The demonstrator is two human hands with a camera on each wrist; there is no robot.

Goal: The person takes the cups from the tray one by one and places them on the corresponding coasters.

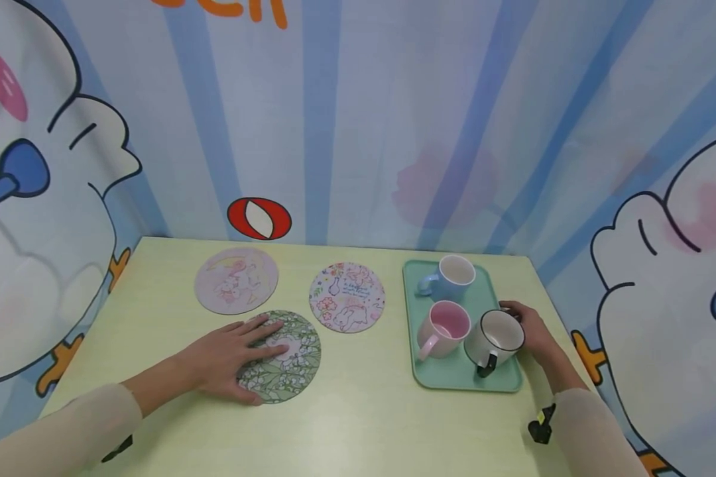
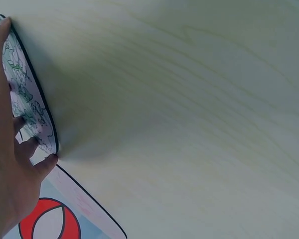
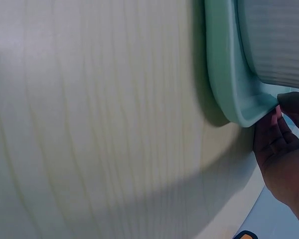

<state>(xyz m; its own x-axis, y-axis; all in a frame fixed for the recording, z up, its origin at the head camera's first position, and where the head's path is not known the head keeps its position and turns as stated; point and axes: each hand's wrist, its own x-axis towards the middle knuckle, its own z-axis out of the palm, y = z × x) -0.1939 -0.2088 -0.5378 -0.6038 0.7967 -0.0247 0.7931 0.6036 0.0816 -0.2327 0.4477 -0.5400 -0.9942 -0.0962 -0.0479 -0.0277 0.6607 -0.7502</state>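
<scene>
Orange letters (image 1: 279, 14) up top are cut off; blue script (image 1: 357, 289) on the rabbit disc (image 1: 349, 319) is too small for us to read. Green tray (image 1: 453, 380) at right holds blue mug (image 1: 452, 286), pink mug (image 1: 444, 331), white mug (image 1: 492, 336). Left hand (image 1: 229, 361), fingers spread, lies on the floral disc (image 1: 303, 371), left of the tray. Right hand (image 1: 536, 336) pinches the tray's rim; we see that grip clearly only from the right wrist.

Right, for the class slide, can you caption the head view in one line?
Left hand spread on a round mat, right hand at the edge of a tray holding three mugs.
</scene>
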